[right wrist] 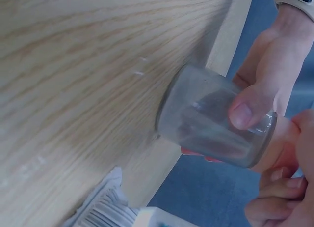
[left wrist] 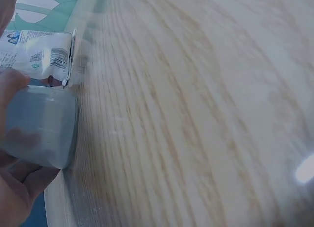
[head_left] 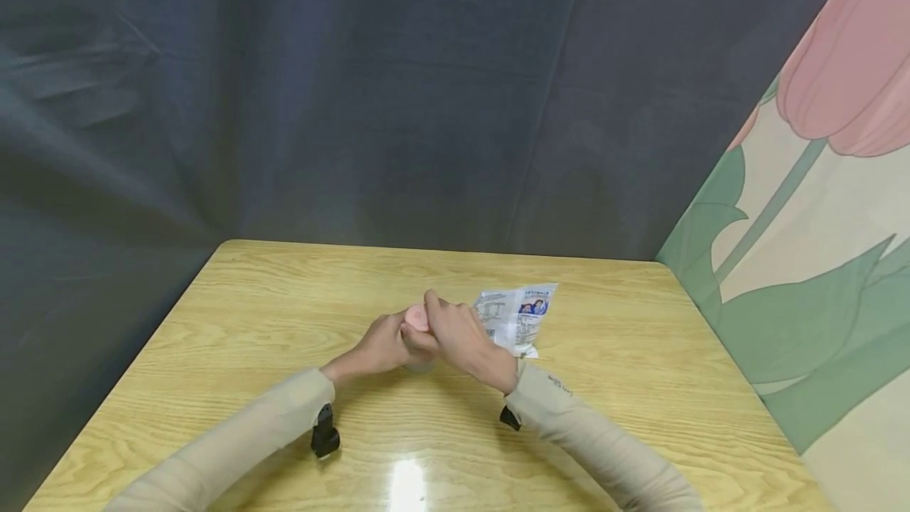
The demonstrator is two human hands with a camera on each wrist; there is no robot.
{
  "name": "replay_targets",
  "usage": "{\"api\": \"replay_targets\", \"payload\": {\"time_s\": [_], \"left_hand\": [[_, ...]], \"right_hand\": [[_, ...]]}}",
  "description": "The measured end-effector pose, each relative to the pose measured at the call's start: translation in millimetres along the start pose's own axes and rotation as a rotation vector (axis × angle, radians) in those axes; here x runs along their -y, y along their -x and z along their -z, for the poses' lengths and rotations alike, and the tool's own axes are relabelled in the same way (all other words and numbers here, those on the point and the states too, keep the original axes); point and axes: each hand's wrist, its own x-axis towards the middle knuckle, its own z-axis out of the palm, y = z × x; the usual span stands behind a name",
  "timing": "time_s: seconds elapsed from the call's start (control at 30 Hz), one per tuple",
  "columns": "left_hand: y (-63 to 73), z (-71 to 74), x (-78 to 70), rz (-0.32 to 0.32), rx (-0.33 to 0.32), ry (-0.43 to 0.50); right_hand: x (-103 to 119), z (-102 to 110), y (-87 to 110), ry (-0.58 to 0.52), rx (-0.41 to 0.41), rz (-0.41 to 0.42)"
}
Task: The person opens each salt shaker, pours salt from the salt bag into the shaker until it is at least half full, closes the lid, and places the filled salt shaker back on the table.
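A clear, straight-sided jar [right wrist: 196, 119] with a pink lid [head_left: 417, 318] stands between both hands, its base right at the wooden table. My left hand [head_left: 384, 344] is wrapped around the jar's body, with the thumb flat along its side in the right wrist view. From the other side, my right hand [head_left: 465, 336] grips the pink lid with curled fingers, covering part of it. Through the jar wall the left hand's fingers show faintly.
Just beyond the right hand lies a white printed packet [head_left: 515, 318] with a blue picture on it. The wooden table [head_left: 284, 283] ends at a dark curtain [head_left: 398, 101] behind, and a wall with painted tulips [head_left: 796, 259] runs along the right.
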Motion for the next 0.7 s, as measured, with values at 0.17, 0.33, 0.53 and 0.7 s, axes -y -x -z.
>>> {"api": "replay_targets", "payload": {"time_s": [0.17,0.33,0.53,0.7], "left_hand": [[2.7,3.4,0.9,0.011,0.08,0.067],[6.5,6.1,0.4,0.006,0.16,0.117],[4.9,6.9,-2.3,-0.013,0.182,0.208],[5.1,4.5,-1.9,-0.013,0.098,0.223]], "right_hand": [[-3,3,0.3,-0.024,0.075,0.052],[-5,7,2.0,-0.051,0.183,0.101],[-4,11,1.5,-0.097,0.197,0.011],[-4,13,1.6,-0.142,0.177,-0.028]]}}
